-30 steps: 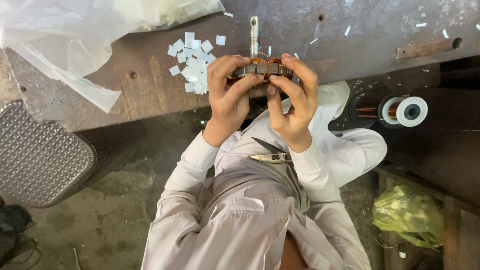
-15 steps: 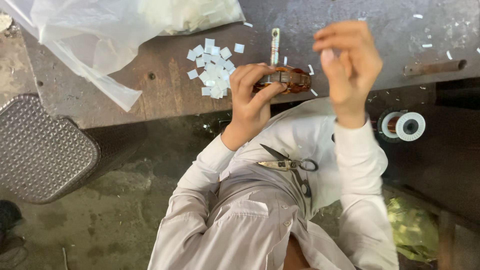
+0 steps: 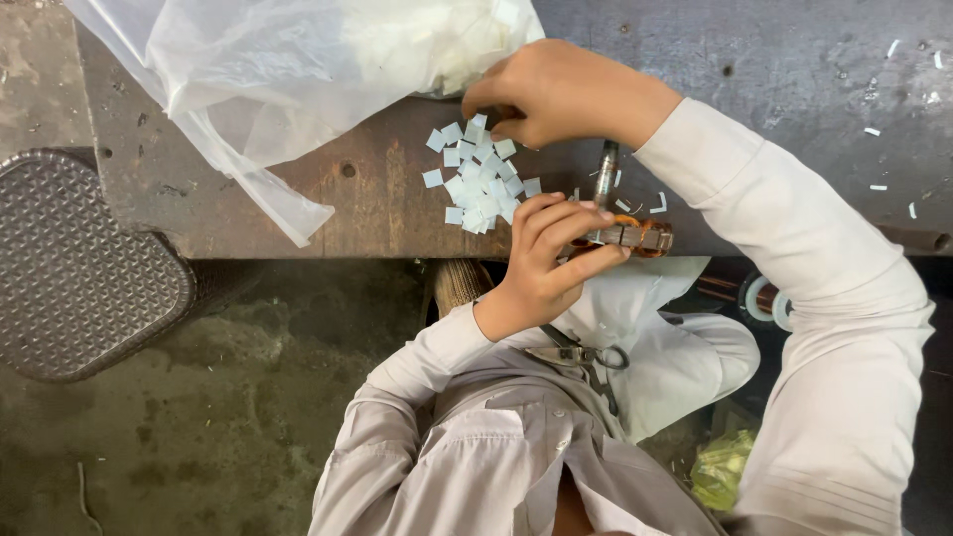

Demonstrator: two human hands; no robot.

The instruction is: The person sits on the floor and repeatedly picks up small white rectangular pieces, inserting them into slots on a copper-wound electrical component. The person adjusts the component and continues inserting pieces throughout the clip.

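At the frame's upper middle, the right hand (image 3: 566, 94) pinches white paper squares (image 3: 478, 177) on the bench (image 3: 377, 199); the left hand (image 3: 544, 263) grips a copper-wound core (image 3: 635, 236), awaiting insertion, I judge.

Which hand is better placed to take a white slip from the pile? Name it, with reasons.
The right hand. Its fingertips are already at the top of the pile of white paper slips, while the left hand is wrapped around the small copper-wound part at the bench edge.

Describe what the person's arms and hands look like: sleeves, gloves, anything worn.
Both hands are bare, with no gloves: left hand, right hand. Both arms wear long, loose, pale grey-white sleeves that reach the wrists, in the same fabric as the shirt. No rings, watch or markings show.
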